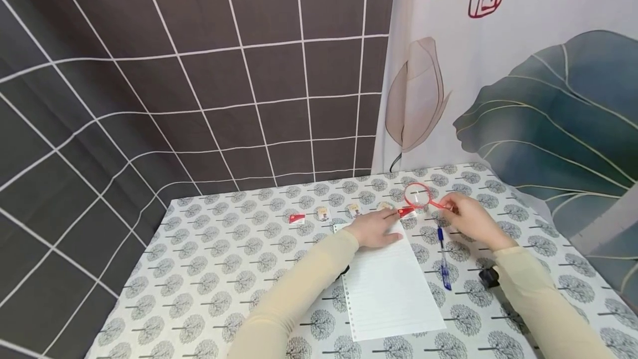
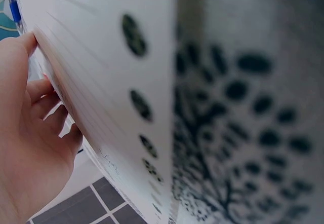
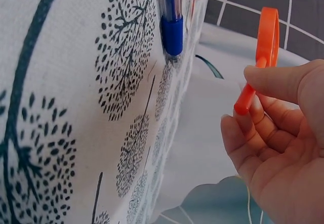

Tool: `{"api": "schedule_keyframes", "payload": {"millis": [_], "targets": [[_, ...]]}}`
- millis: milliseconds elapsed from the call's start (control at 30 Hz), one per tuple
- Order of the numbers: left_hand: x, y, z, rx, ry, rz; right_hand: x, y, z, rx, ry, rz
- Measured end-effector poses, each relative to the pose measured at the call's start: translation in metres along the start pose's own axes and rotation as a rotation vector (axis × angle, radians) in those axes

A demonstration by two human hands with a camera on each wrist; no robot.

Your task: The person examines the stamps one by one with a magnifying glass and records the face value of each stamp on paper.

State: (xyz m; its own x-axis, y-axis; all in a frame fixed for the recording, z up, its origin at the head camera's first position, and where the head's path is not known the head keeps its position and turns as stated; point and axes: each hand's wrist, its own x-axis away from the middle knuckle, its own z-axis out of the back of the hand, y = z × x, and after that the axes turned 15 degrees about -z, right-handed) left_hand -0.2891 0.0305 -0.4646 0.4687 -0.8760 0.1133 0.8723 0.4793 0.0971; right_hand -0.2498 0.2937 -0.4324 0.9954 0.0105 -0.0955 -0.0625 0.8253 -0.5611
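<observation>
A red magnifying glass [image 1: 416, 195] is held above the table by my right hand [image 1: 471, 218], which pinches its handle between thumb and fingers. In the right wrist view, the orange-red handle [image 3: 244, 100] shows in that pinch. My left hand [image 1: 375, 228] lies across the top of a lined, punched sheet of paper [image 1: 394, 287]. Its fingertips are at a small red-and-white card [image 1: 407, 213]; whether they touch it is hard to tell. In the left wrist view, the left hand's [image 2: 38, 138] fingers reach over the blurred sheet.
A blue pen [image 1: 443, 259] lies right of the paper. Another red-and-white card [image 1: 297, 218] and small picture cards [image 1: 323, 214] form a row beyond the sheet. Tree-patterned cloth [image 1: 224, 270] covers the table. A dark gridded curtain [image 1: 199, 82] hangs behind.
</observation>
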Motion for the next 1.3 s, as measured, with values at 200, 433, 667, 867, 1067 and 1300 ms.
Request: {"api": "schedule_keyframes", "payload": {"millis": [200, 433, 667, 867, 1067, 1300], "targets": [[0.001, 0.002, 0.000, -0.003, 0.002, -0.001, 0.000, 0.007, 0.000, -0.013, 0.015, -0.025], [0.000, 0.000, -0.001, -0.003, 0.004, -0.005, 0.000, 0.015, 0.002, -0.045, -0.014, -0.066], [0.001, 0.001, 0.001, 0.010, 0.002, -0.003, -0.001, 0.026, 0.001, -0.036, -0.034, -0.118], [0.000, 0.002, 0.002, 0.006, -0.004, 0.001, 0.000, 0.033, 0.002, -0.022, -0.060, -0.168], [-0.001, 0.002, 0.000, 0.006, -0.005, 0.001, 0.001, 0.039, 0.003, 0.008, -0.092, -0.174], [-0.002, 0.000, -0.002, 0.002, -0.001, 0.000, 0.000, 0.043, 0.003, 0.007, -0.117, -0.212]]}}
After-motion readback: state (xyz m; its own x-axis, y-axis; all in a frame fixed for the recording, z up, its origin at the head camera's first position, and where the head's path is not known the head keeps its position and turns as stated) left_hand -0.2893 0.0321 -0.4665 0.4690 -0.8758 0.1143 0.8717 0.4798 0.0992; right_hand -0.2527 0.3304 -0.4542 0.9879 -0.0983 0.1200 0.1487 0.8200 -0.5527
